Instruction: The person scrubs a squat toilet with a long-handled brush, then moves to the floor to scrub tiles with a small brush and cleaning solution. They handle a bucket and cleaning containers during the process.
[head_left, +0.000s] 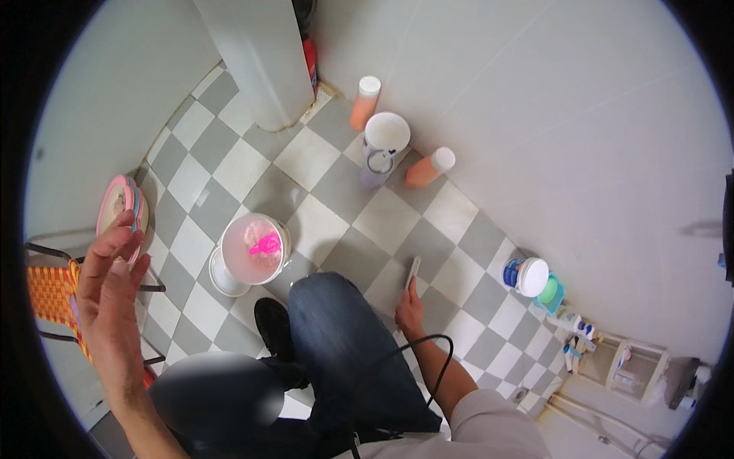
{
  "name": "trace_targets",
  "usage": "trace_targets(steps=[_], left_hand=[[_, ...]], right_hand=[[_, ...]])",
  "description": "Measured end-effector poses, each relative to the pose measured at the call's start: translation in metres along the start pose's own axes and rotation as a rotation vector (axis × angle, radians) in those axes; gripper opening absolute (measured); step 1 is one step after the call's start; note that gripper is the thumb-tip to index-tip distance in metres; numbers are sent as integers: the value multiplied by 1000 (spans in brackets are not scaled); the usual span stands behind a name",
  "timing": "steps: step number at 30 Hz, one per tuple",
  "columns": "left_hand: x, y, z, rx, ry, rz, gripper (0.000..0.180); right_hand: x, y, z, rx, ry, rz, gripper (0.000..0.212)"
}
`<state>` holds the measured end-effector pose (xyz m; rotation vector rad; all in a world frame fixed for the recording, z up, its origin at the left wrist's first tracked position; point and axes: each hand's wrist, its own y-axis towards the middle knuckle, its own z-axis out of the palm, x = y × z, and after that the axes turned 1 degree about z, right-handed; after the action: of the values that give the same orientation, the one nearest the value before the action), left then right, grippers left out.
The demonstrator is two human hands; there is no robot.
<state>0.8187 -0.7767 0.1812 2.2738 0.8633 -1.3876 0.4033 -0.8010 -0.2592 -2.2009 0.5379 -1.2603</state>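
My left hand [111,306] is raised at the left, its fingers loosely bent and apart, with nothing visible in them. Low beside my knee, my right hand [410,312] grips a thin, pale, flat bar-shaped object [414,269]; its exact kind is unclear. On the floor before my legs stands an open white bucket [235,256] containing pinkish material and a bright pink scoop [265,244]. A round white lid [227,277] lies against the bucket's left side. Neither hand touches the bucket.
Near the far wall stand a white tub [388,131], a pale purplish container [375,172] and two orange bottles [365,107] with white caps. A woven chair [55,302] is at left, beside pink-rimmed round items [115,195]. At right are a small white bucket [531,277] and a rack [623,367].
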Motion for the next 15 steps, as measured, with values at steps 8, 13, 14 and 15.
trace_targets(steps=[8,13,14,15], left_hand=[[3,9,3,77,-80,103,35],[-8,0,10,59,34,134,35],[-6,0,7,43,42,138,35],[-6,-1,5,31,45,141,35]], right_hand=[[100,85,19,-259,-441,-65,73],[25,34,3,22,-726,-207,78],[17,32,-4,67,-787,-243,79],[7,32,-18,109,-852,-276,79]])
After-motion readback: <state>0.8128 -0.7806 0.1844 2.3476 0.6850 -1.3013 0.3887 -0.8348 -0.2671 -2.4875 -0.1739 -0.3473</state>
